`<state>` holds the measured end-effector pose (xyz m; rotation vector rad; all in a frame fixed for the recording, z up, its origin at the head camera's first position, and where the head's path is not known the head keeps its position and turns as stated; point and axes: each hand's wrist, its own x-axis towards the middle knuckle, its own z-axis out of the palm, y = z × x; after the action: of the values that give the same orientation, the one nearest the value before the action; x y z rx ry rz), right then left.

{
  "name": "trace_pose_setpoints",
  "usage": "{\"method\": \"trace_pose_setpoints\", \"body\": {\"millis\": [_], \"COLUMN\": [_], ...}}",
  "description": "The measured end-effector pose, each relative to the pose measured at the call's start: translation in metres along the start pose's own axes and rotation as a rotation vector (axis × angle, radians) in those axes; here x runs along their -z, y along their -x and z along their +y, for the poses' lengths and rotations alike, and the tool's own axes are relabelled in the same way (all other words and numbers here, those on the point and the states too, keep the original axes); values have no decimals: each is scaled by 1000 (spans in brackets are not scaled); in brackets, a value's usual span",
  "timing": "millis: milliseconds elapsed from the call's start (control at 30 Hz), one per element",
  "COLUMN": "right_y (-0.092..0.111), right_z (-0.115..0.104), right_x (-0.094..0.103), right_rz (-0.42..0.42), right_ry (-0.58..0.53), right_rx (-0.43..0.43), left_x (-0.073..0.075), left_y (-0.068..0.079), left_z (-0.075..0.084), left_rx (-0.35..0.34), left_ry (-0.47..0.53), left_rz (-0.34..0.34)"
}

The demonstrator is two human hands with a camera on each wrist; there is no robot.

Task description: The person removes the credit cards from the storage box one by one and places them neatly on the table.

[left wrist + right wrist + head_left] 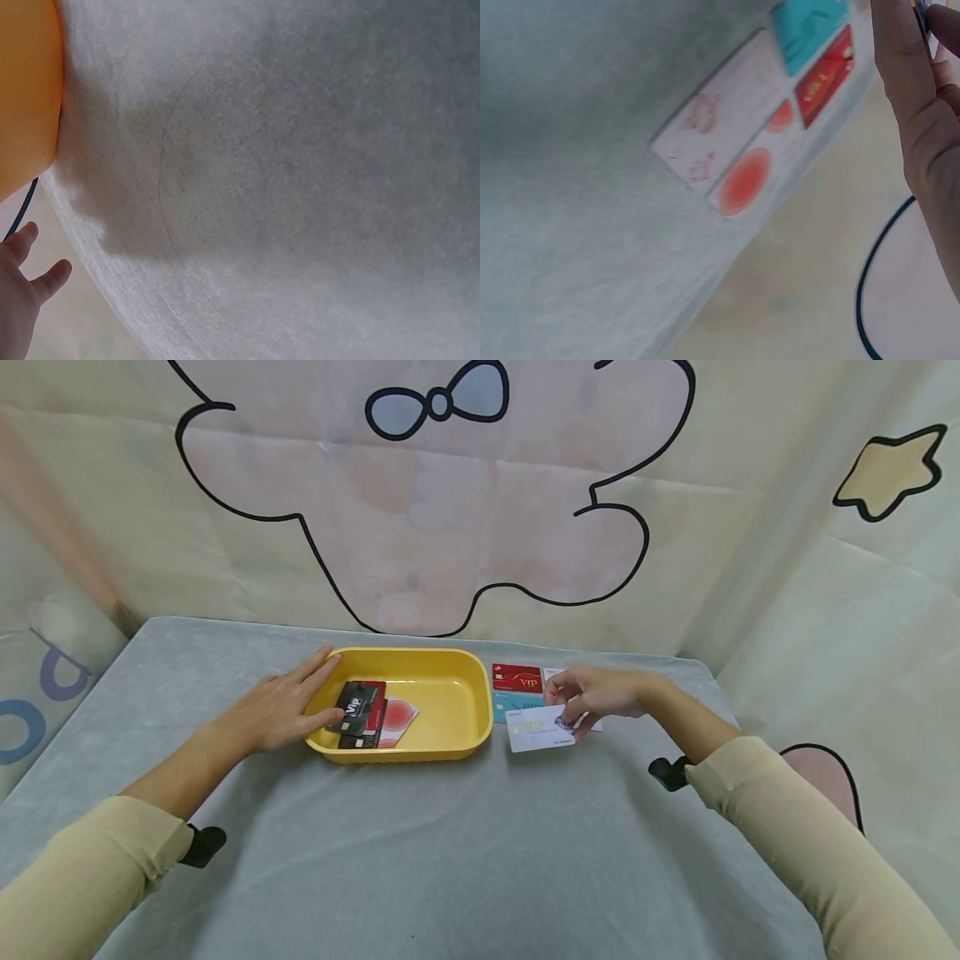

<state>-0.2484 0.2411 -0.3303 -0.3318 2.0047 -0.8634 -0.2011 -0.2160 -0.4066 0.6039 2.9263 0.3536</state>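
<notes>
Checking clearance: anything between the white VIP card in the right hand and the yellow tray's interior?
Only the raised right rim of the yellow tray, which the white VIP card would likely have to clear. No loose object shows between. The teal card beside the tray lies flat, so it shouldn't block.

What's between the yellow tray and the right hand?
In the head view: a red card, a teal card and the white card the right hand pinches.
</notes>
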Motion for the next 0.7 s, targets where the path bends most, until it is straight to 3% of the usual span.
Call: {"method": "trace_pose_setpoints", "body": {"millis": [300, 700], "right_y": [-14, -27], "right_z": [23, 29], "right_x": [-8, -22], "right_rz": [34, 91], "right_ry": [-16, -84], "right_rx": [-29, -62], "left_x": [-1, 0], "left_y": [0, 0], "left_z": [-1, 0], "left_rx": [3, 8], "left_ry": [-6, -4], "left_rz": [0, -5]}}
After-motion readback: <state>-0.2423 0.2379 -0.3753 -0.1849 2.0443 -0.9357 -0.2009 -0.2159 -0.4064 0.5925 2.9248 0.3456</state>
